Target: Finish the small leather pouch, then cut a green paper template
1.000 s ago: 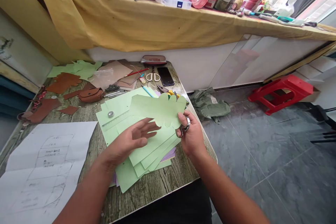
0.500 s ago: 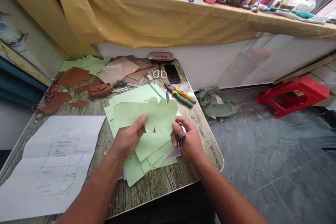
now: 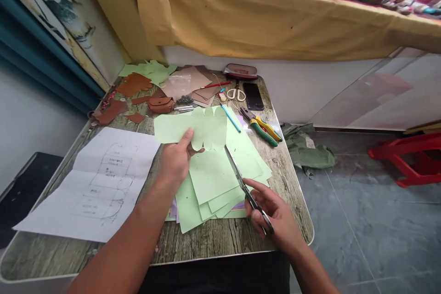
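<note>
Head | green cutout (image 3: 211, 129) in left hand (image 3: 175, 161) | scissors (image 3: 251, 198) in right hand (image 3: 277, 217)

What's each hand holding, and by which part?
Left hand: scalloped green paper, by its lower edge. Right hand: scissors, by the handles.

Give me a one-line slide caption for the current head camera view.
The left hand holds a scalloped green sheet over stacked sheets; the right hand holds scissors.

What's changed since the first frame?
Left hand took hold of the cut green paper, now further left; right hand let it go, drew back and points the scissors forward. Phone, pliers and drawing sheet stayed put.
</note>
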`<act>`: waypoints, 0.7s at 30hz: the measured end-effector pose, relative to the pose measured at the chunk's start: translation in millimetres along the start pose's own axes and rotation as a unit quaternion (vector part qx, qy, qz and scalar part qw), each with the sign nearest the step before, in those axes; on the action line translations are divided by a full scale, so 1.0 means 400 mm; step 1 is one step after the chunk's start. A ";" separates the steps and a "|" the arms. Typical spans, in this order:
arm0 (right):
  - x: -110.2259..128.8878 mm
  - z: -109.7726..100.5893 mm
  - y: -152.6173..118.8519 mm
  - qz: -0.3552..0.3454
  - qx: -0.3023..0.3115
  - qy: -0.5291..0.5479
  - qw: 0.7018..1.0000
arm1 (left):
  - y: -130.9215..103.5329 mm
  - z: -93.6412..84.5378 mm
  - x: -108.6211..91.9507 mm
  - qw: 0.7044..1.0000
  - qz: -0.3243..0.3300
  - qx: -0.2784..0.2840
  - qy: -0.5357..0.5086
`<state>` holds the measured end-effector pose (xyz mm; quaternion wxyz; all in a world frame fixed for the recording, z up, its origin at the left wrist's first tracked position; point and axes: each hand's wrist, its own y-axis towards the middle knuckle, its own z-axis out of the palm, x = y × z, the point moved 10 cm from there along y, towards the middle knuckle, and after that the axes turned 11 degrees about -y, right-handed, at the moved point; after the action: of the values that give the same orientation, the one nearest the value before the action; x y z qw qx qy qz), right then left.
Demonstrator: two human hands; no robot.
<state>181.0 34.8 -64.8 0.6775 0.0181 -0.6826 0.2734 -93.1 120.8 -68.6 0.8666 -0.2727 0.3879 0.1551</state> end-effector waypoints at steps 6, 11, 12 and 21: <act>-0.012 0.018 -0.013 0.019 0.033 -0.012 0.999 | 0.021 -0.024 -0.004 0.999 0.003 -0.025 -0.035; -0.010 0.032 -0.013 0.024 0.045 -0.014 0.999 | 0.019 -0.024 -0.003 1.000 0.009 -0.017 -0.022; -0.009 0.033 -0.013 0.026 0.045 -0.015 0.999 | 0.017 -0.023 -0.003 1.000 0.013 -0.016 -0.013; -0.001 0.041 -0.016 -0.002 0.041 -0.011 0.999 | -0.004 0.004 0.000 0.999 0.046 0.018 0.023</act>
<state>168.4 22.8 -61.7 0.6693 0.0497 -0.6781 0.2997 -91.4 120.6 -67.3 0.8542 -0.2427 0.4223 0.1818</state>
